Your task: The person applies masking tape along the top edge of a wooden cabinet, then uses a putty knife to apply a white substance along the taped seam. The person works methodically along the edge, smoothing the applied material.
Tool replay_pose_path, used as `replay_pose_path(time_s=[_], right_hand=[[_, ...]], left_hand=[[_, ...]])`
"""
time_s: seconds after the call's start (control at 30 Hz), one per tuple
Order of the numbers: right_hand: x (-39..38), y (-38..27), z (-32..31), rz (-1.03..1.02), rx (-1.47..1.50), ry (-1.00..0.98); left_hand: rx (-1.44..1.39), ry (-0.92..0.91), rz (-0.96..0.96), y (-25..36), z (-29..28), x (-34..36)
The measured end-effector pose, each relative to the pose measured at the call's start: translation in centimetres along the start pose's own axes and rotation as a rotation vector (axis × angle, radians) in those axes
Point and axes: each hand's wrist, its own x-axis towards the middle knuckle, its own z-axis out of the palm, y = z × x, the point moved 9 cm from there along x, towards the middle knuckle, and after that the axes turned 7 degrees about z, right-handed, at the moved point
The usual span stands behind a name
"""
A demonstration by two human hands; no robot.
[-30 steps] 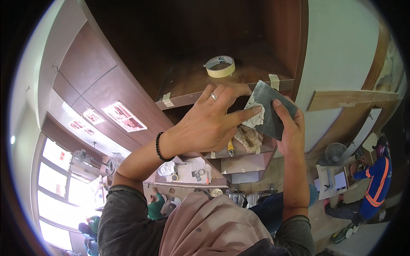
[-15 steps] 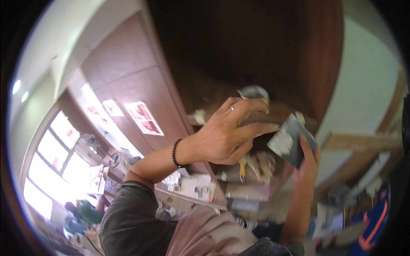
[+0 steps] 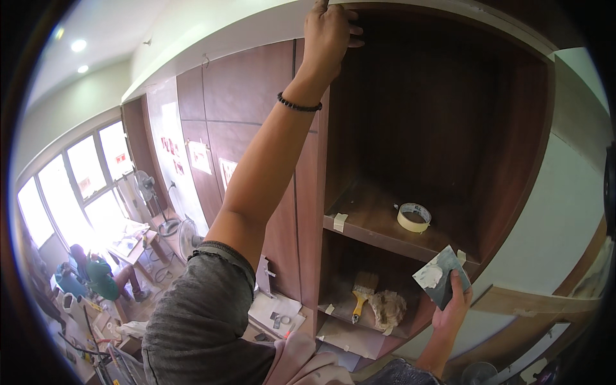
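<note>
My left hand [image 3: 330,35], with a dark beaded bracelet on its wrist, is raised to the top front edge of the open wooden cabinet [image 3: 325,173]. One finger points up to the edge and the others stand apart, bent toward the opening; nothing shows in them. Lower down on the right, my right hand [image 3: 454,299] grips a flat grey square plate [image 3: 443,292] by its edge, thumb on top. A white lump of putty-like paste [image 3: 431,276] lies on the plate. A roll of masking tape [image 3: 414,218] rests on the shelf behind.
The lower shelf holds a yellow-handled paintbrush [image 3: 360,300] and a crumpled beige cloth [image 3: 387,310]. Tape pieces [image 3: 339,222] stick to the shelf edge. Closed cabinet doors [image 3: 244,83] run to the left. A seated person [image 3: 101,276] and standing fans [image 3: 145,186] are farther off.
My left hand has moved from the putty on the plate up to the cabinet's top edge. My right hand still holds the plate, now lower in view. The view has tilted.
</note>
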Motion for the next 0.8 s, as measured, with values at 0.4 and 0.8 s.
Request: replay_pose_path(time_s=[0.4,0.8], right_hand=[[0.2,-0.1,-0.2,-0.034,0.012,-0.062],[0.1,0.0,0.0,-0.020,0.007,-0.046]], left_hand=[[0.092,-0.012,-0.072,-1.1,0.7,2.7],[0.008,-0.012,-0.034,0.6,2.1,-1.0]])
